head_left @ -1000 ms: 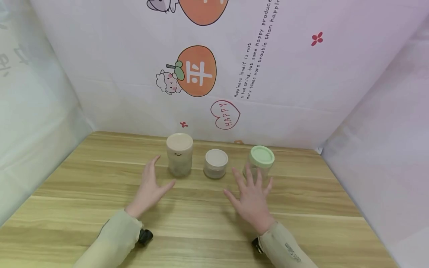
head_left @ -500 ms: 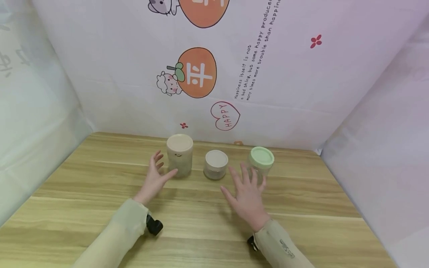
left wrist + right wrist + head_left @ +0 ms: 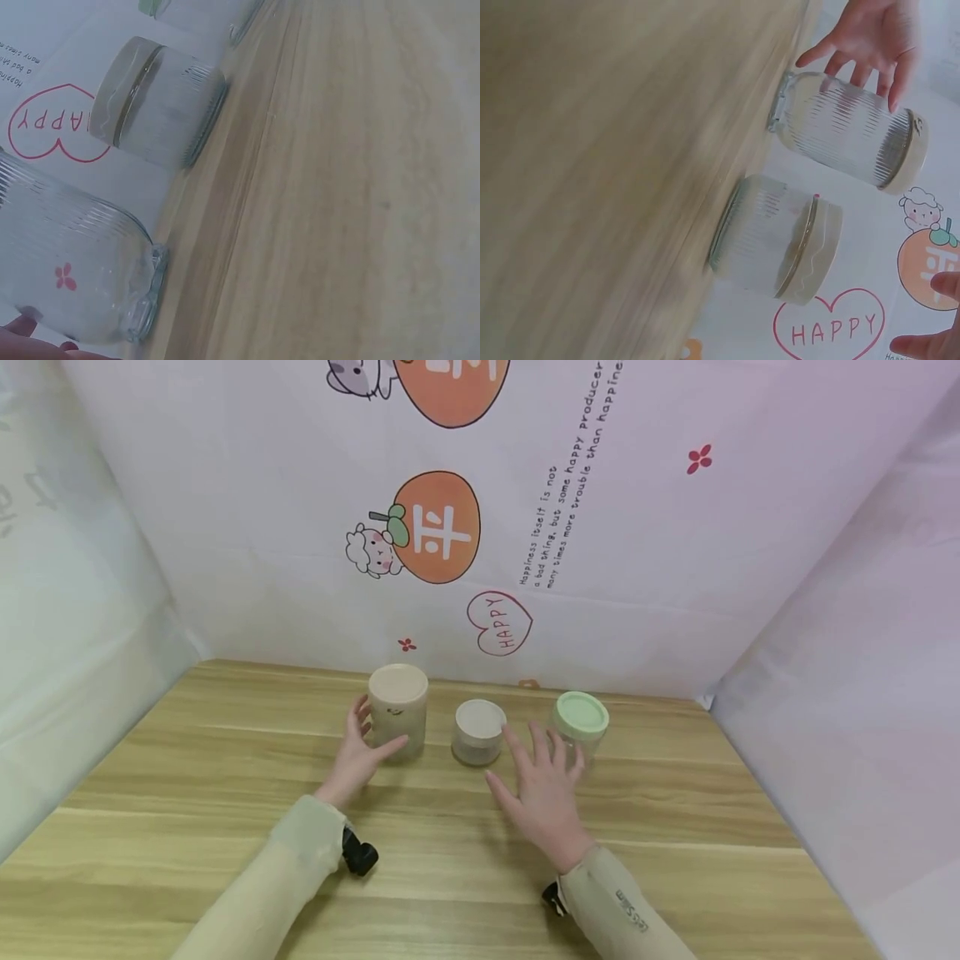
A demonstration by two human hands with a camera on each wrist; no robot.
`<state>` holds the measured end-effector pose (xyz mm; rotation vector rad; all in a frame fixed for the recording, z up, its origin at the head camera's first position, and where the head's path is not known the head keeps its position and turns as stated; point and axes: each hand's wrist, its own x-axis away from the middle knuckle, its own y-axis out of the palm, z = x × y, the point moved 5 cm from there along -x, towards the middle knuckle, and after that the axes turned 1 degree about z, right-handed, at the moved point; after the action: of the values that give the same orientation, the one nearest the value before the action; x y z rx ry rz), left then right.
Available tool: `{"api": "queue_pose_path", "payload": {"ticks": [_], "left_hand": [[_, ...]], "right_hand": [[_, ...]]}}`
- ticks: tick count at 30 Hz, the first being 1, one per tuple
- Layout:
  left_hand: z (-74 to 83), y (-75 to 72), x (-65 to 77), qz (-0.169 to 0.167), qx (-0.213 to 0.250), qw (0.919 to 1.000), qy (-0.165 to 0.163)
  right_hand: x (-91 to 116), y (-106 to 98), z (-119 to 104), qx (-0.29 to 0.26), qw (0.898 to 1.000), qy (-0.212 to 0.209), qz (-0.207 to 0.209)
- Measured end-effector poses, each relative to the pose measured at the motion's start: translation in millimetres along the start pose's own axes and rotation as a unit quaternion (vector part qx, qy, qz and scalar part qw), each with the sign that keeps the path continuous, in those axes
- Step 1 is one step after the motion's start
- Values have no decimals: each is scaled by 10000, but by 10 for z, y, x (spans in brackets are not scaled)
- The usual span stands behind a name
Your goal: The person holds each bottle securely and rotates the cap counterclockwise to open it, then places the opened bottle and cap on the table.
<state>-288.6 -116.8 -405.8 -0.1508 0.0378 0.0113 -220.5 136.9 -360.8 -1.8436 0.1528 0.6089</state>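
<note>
My left hand (image 3: 357,762) reaches the left side of a tall clear ribbed jar (image 3: 398,720) with a beige lid; its thumb crosses in front of the jar. In the right wrist view, that hand's fingers (image 3: 840,60) are spread right beside the glass. A short clear jar (image 3: 478,733) with a pale lid stands in the middle. My right hand (image 3: 546,797) hovers with fingers spread in front of a jar with a light green lid (image 3: 582,714), hiding much of its body. Nothing is in the right hand.
All three jars stand in a row near the back of the wood-grain table (image 3: 450,877). Behind it hangs a white printed cloth (image 3: 622,635), with more white cloth at both sides. Each sleeve has a black wrist camera (image 3: 360,857) under it.
My left hand has moved forward and right, up to the tall jar. My right hand has drifted slightly left. The jars have stayed where they were.
</note>
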Motion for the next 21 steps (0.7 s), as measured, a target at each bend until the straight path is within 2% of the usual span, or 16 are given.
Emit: {"api": "queue_pose_path", "payload": {"ticks": [4,11,21], "left_hand": [[-26,34,-33,-17,82,9999,-102],[-39,80,-86,63,-111,9999,-56],[-33,96,-115,206,-33,9997,-141]], "right_hand": [[-15,5,-36,-75,10000,7,-59],[-51,-45,-109,-132,9996,-145,182],[-111,-101,-210,-319,9985,-277,340]]}}
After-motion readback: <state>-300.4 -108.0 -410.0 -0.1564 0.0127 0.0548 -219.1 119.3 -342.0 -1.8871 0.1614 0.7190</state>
